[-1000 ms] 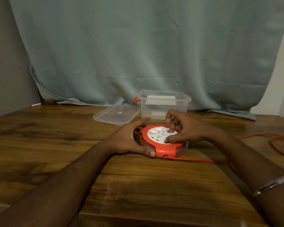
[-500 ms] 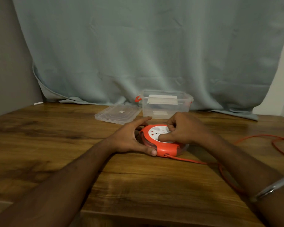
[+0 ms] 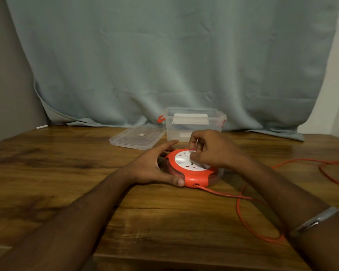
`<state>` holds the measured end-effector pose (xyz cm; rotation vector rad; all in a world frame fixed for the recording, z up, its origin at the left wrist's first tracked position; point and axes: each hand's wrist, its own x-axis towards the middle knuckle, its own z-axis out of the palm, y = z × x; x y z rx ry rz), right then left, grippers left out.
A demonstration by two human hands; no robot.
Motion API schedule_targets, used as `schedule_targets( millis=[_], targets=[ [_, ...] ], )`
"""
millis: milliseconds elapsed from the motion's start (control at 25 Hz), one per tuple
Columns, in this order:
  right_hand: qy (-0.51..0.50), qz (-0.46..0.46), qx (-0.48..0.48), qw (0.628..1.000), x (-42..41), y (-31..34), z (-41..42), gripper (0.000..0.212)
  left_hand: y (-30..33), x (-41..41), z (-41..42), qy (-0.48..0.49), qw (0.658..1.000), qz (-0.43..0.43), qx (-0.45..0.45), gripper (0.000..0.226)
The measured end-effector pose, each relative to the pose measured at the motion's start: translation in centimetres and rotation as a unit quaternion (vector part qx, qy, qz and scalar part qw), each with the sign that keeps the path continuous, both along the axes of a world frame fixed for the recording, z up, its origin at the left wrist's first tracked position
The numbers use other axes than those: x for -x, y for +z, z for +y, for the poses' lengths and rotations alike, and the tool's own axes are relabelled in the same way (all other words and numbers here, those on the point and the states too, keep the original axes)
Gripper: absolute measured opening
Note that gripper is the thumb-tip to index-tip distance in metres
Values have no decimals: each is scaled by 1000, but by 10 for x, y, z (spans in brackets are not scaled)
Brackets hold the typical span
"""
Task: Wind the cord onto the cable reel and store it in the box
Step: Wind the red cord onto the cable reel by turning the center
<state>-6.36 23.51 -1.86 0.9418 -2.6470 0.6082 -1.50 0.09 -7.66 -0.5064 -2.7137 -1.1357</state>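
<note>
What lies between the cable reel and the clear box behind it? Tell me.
In the head view, the right hand reaches over the cable reel and covers most of the stretch to the clear box; only a sliver of bare table shows there.

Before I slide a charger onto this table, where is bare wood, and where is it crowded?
Bare wood lies left of the left hand and lid, and along the near edge between the forearms. Crowded: around the reel, box, and the cord on the right.

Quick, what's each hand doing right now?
Left hand: grips the cable reel's orange rim.
Right hand: fingers curled on the reel's white center, apparently turning it.
</note>
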Motion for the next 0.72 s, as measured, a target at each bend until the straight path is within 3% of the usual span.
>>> schedule_targets(
  millis=[280, 360, 520, 720],
  targets=[
    [150, -162, -13, 975, 26, 3, 32, 51, 1, 0, -1, 2, 1000, -16, 0, 128],
    [148, -161, -10, 976, 30, 3, 34, 56, 0, 1, -1, 3, 1000, -17, -4, 128],
    [125, -151, 18, 981, 27, -3, 28, 42, 0, 2, -1, -1, 1000, -24, -2, 127],
    [55, -55, -15, 997, 18, -9, 12, 46, -1, 1, -1, 1, 1000, -18, -6, 127]
  ],
)
